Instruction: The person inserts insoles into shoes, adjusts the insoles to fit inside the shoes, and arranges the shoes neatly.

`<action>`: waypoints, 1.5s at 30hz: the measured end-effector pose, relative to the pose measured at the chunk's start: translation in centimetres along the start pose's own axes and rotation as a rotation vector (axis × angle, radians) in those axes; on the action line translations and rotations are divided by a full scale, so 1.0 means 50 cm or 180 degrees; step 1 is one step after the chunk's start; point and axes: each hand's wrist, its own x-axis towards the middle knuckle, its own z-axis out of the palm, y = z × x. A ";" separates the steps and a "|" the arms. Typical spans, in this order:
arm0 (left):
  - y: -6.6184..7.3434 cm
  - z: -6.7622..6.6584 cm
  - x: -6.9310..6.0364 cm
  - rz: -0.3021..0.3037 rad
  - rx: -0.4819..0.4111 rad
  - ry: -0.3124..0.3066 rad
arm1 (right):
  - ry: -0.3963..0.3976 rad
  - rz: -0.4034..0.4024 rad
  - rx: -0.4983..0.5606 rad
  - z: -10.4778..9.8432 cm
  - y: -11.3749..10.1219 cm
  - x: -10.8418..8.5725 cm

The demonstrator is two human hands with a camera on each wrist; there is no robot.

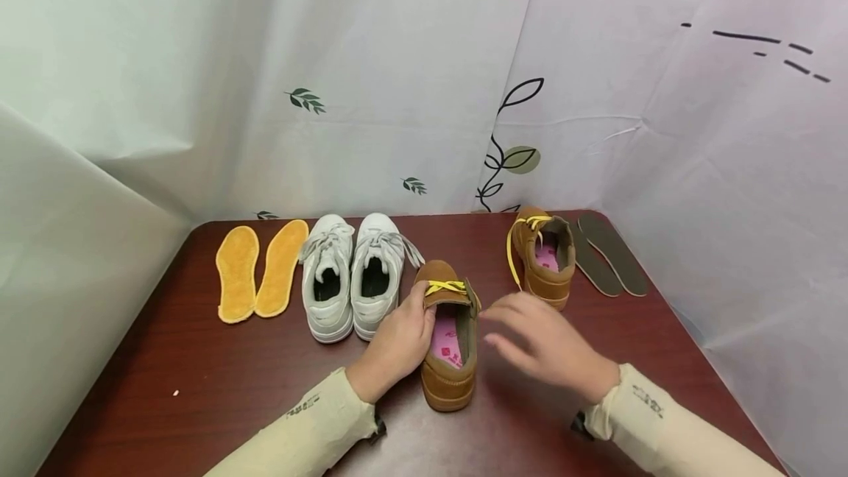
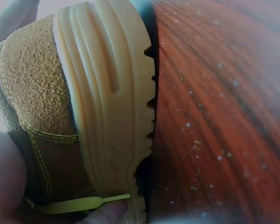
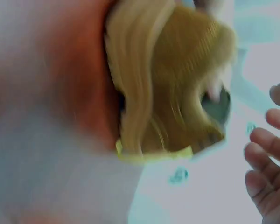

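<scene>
Cream long sleeves (image 1: 301, 429) at the frame's bottom centre and lower right carry small dark markings (image 1: 648, 401) near the cuffs (image 1: 354, 394); black pieces (image 1: 379, 428) peek out beneath.

On the dark red-brown wooden table (image 1: 165, 381), the left hand (image 1: 400, 341) obstructs the left flank of the brown suede shoe with yellow laces (image 1: 448, 391); the paired white sneakers (image 1: 331, 322) stand just past that hand. The shoe's collar admits entry from above. The right hand (image 1: 539, 341) occupies the right approach. Beyond it, a passage runs forward between this shoe and the second brown suede shoe (image 1: 551, 285), up to the white leaf-printed fabric backdrop (image 1: 397, 65).
</scene>
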 end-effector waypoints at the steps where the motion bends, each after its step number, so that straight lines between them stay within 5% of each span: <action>1: 0.000 -0.001 0.000 0.0007 0.0004 0.0007 | 0.0127 0.0049 -0.0012 -0.012 0.015 0.002; 7: 0.000 -0.002 -0.001 -0.0010 0.0002 0.0043 | 0.0802 0.0705 -0.0338 -0.082 0.136 -0.002; 12: 0.002 0.000 -0.001 0.0012 -0.0020 0.0058 | 0.0853 0.1453 -0.0581 -0.120 0.231 -0.025; 19: 0.002 0.003 0.001 0.0031 0.0035 0.0053 | 0.0356 0.2098 -0.0770 -0.138 0.329 -0.075; 31: 0.002 0.003 0.003 0.0035 0.0028 0.0040 | -0.1042 0.2696 -0.0845 -0.117 0.449 -0.174; 45: 0.002 0.003 0.000 0.0091 0.0096 0.0116 | -0.1394 0.2606 -0.0827 -0.085 0.475 -0.207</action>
